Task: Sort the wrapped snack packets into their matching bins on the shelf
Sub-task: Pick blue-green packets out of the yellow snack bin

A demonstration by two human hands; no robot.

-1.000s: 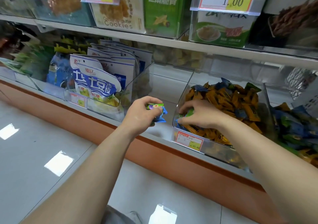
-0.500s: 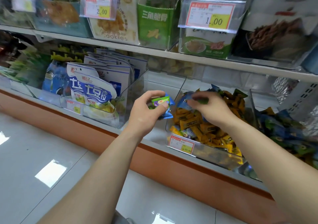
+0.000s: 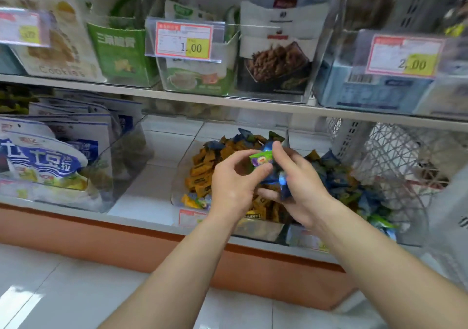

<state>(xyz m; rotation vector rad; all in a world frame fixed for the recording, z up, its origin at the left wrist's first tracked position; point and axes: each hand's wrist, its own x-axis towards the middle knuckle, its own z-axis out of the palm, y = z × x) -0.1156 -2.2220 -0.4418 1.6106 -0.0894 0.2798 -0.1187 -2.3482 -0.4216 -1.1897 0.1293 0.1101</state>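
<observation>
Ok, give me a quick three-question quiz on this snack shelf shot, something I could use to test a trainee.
1. True or false: the left hand is empty.
2. The clear bin behind the hands holds mostly which colour of packets? A orange, B red, C white.
3. What price shows on the middle price tag on the upper shelf?

Key:
1. False. It pinches a green packet, while the right hand grips blue packets.
2. A.
3. 1.00.
</observation>
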